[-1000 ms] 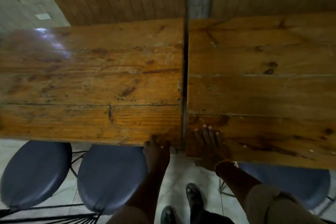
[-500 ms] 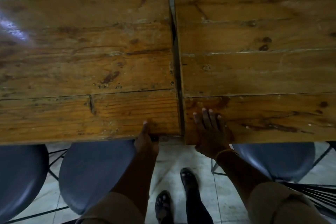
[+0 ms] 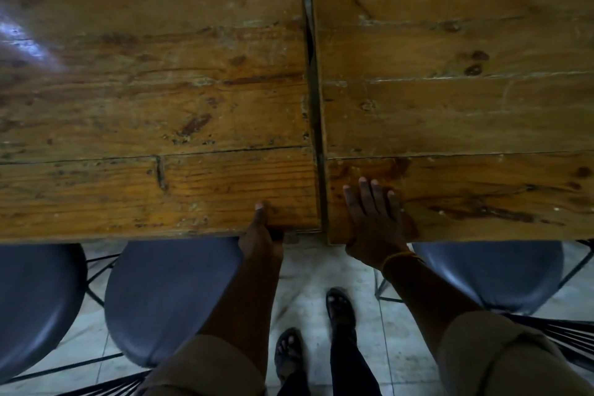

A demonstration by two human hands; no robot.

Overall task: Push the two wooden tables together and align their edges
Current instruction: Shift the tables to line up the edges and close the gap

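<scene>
1. You are standing at the near side of the two tables, the left table (image 3: pixel 154 106) and the right table (image 3: pixel 456 112) sitting side by side with only a narrow dark gap (image 3: pixel 316 138) between their inner edges.
2. Your left hand (image 3: pixel 260 235) is gripping the left table's near edge by its inner corner, thumb on top and fingers curled underneath out of sight.
3. Your right hand (image 3: pixel 374 219) is lying flat and open on the right table's near inner corner, pressing down and grasping nothing.
4. The right table's front edge is sitting slightly nearer you than the left's, so the alignment looks unfinished.
5. Judging by the thick planks, you are handling heavy, rigid tops that will probably drag rather than glide; push low at the corners.
6. The grey stools (image 3: pixel 173 299) are crowding the underside; watch the legs.
</scene>
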